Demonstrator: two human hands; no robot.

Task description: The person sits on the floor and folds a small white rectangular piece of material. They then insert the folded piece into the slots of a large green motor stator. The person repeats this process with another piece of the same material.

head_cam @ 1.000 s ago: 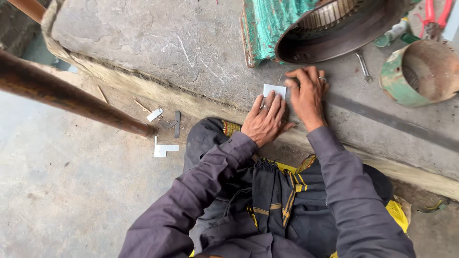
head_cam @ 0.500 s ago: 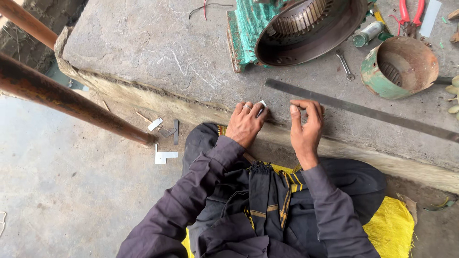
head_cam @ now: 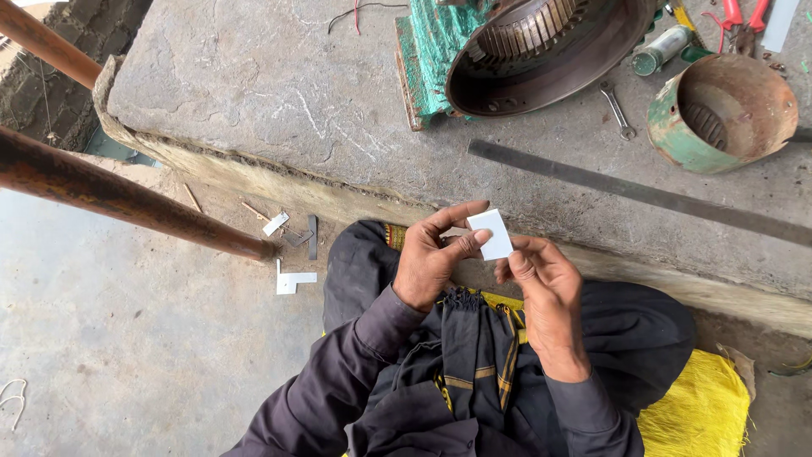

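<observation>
A small white rectangular piece of paper-like sheet (head_cam: 492, 233) is pinched between the thumb and fingers of my left hand (head_cam: 433, 254), held above my lap. My right hand (head_cam: 537, 275) sits just below and to the right of it, fingertips touching the sheet's lower edge. Both hands hover in front of the edge of a stone slab (head_cam: 279, 93). On the slab behind them stands a green motor housing with a slotted stator (head_cam: 533, 42).
A long flat metal strip (head_cam: 643, 193) lies on the slab, with a wrench (head_cam: 616, 110), a rusty green end cover (head_cam: 719, 110), a small bottle (head_cam: 664, 46) and red pliers (head_cam: 744, 17). Rusty pipes (head_cam: 127, 199) cross at left. White scraps (head_cam: 292, 278) lie on the floor.
Both hands lifted off the slab edge toward my lap; the white piece, earlier pressed on the slab, is now held up between them. The camera moved closer.
</observation>
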